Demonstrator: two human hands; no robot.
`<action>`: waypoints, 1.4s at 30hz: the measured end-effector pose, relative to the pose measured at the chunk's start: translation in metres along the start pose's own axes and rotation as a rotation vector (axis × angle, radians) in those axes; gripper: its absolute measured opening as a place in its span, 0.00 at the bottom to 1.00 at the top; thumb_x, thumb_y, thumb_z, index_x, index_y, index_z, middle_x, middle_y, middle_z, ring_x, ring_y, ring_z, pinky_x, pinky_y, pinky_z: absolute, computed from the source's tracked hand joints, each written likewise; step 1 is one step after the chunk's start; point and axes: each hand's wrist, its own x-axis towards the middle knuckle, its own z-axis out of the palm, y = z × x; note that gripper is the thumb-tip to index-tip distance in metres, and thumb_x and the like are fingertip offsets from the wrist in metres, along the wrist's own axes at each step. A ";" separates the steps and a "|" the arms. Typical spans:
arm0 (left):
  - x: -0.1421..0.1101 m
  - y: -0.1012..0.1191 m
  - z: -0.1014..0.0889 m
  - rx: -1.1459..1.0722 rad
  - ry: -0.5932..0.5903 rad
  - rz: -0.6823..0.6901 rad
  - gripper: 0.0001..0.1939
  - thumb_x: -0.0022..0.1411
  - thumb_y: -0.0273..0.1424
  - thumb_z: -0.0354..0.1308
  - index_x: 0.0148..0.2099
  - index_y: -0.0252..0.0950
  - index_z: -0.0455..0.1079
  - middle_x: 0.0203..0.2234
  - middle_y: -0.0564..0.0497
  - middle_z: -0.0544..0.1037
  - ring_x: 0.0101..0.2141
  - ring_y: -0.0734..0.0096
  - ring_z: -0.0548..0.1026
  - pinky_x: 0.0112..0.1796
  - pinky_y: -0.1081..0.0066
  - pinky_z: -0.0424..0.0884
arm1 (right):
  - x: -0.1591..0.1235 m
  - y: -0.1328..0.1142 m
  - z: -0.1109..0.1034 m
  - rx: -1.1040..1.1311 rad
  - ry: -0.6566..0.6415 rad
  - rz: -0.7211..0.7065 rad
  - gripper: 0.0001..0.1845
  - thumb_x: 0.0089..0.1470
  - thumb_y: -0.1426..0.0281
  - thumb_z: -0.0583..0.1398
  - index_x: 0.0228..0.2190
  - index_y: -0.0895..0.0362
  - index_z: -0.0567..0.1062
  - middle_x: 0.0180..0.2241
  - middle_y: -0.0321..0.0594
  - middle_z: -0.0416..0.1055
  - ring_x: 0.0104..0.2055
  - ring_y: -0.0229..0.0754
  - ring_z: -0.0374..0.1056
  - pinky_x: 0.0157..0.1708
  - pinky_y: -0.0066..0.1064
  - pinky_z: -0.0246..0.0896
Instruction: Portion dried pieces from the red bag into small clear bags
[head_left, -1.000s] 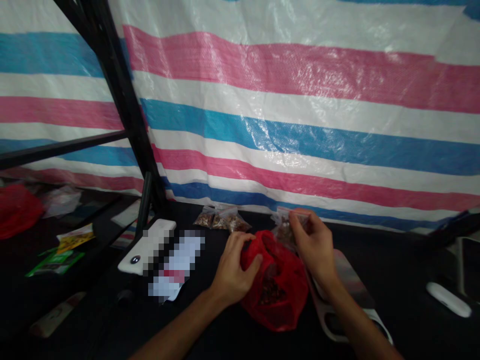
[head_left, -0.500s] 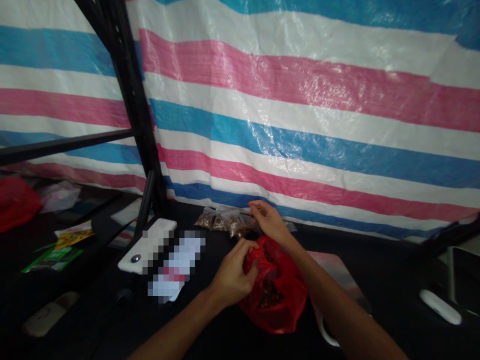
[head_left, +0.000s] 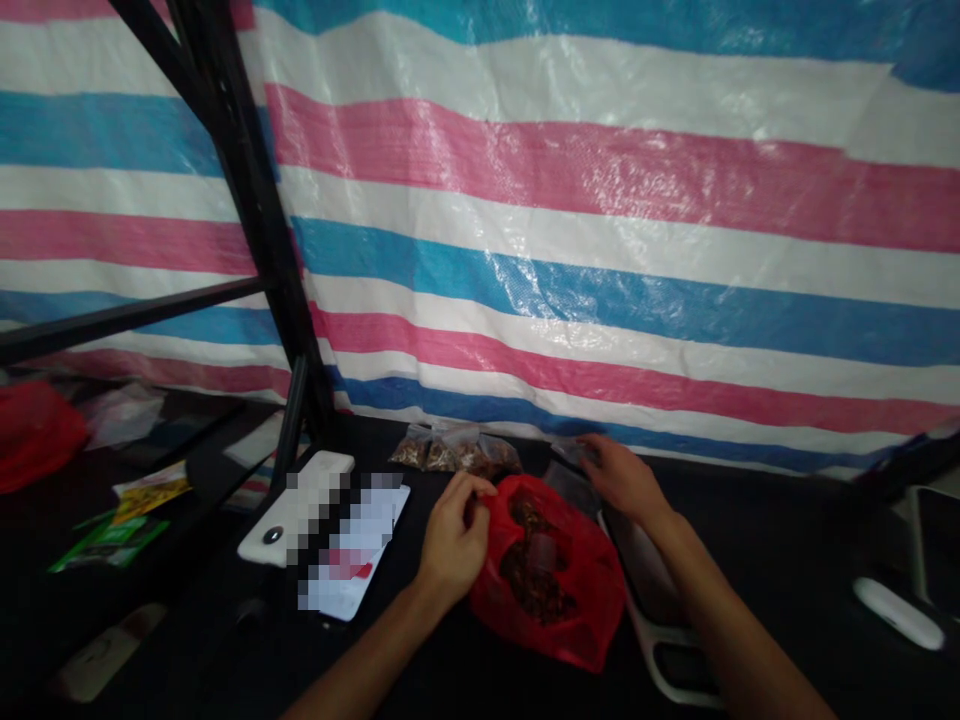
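The left hand (head_left: 456, 535) has its grip closed on the upper edge of a thin, translucent red plastic bag (head_left: 592, 605), which sits on the black counter (head_left: 795, 580) between the two forearms. Its mouth gapes, showing dark brown, loose pieces (head_left: 544, 598) and a small, clear plastic cup (head_left: 543, 553) lying among them. Only one side of the rim is held, so a sharp tug there could tip the soft bag and spill the pieces—the far side has nothing bracing it.

The right hand (head_left: 628, 485) reaches past the bag, fingertips at a small, clear, flat plastic pouch (head_left: 566, 450); whether its grip is closed on the film or merely touching it, I cannot tell. Another clear, flat pouch (head_left: 571, 487) lies just beside it, near the red bag. Such thin film may cling or slide, so two layers could come up together, or none.

The right forearm passes over a pale, flat digital scale (head_left: 679, 665); a dip of the wrist could press on it and upset a reading, or nudge it askew. Beyond the red bag, small, clear pouches filled with brown pieces (head_left: 457, 452) lean close together by the striped plastic sheet (head_left: 600, 250). Their seals are too small to judge—any loose one could leak if knocked.
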 end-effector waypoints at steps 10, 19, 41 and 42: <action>-0.024 0.032 -0.004 0.489 -0.015 0.854 0.21 0.65 0.31 0.62 0.59 0.35 0.70 0.46 0.42 0.80 0.49 0.59 0.75 0.55 0.63 0.66 | -0.085 -0.075 -0.017 0.230 0.149 -0.411 0.10 0.60 0.66 0.62 0.45 0.51 0.75 0.40 0.41 0.79 0.40 0.46 0.75 0.41 0.37 0.68; -0.015 0.020 -0.008 0.601 -0.058 0.732 0.24 0.74 0.37 0.48 0.64 0.29 0.64 0.51 0.39 0.79 0.54 0.57 0.69 0.58 0.63 0.55 | -0.110 -0.105 0.000 0.438 -0.009 -0.384 0.07 0.59 0.68 0.63 0.40 0.50 0.72 0.36 0.36 0.76 0.37 0.43 0.72 0.40 0.33 0.67; -0.017 0.021 -0.002 0.623 -0.285 0.133 0.08 0.61 0.29 0.53 0.44 0.38 0.62 0.36 0.45 0.75 0.35 0.57 0.77 0.35 0.63 0.69 | -0.096 -0.084 -0.024 0.019 -0.448 -0.268 0.13 0.53 0.72 0.65 0.42 0.50 0.75 0.46 0.37 0.75 0.50 0.49 0.70 0.52 0.41 0.57; -0.017 0.022 -0.001 0.618 -0.323 0.075 0.08 0.63 0.31 0.54 0.45 0.38 0.61 0.36 0.45 0.75 0.34 0.58 0.77 0.34 0.64 0.68 | -0.096 -0.082 -0.025 0.006 -0.482 -0.266 0.16 0.54 0.72 0.65 0.45 0.49 0.76 0.48 0.37 0.74 0.50 0.49 0.70 0.52 0.40 0.57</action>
